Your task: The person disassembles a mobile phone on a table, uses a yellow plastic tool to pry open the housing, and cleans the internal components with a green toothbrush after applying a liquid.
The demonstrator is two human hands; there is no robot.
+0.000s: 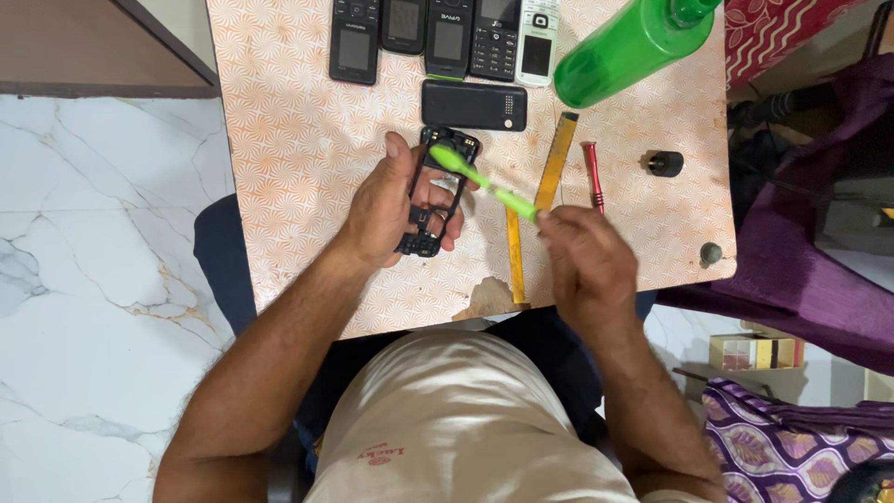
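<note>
My left hand (391,210) grips a black phone frame (436,200), an open shell with its parts showing, held just above the patterned table (298,168). A green and white toothbrush (484,182) is held by its handle in my right hand (587,265). The brush head rests on the top end of the phone frame. Both forearms reach in from the bottom of the view.
Several small button phones (438,37) lie in a row at the table's far edge, one black phone (475,105) below them. A green plastic bottle (633,47), yellow tweezers (554,172), a red screwdriver (593,175) and a small black knob (665,164) lie to the right.
</note>
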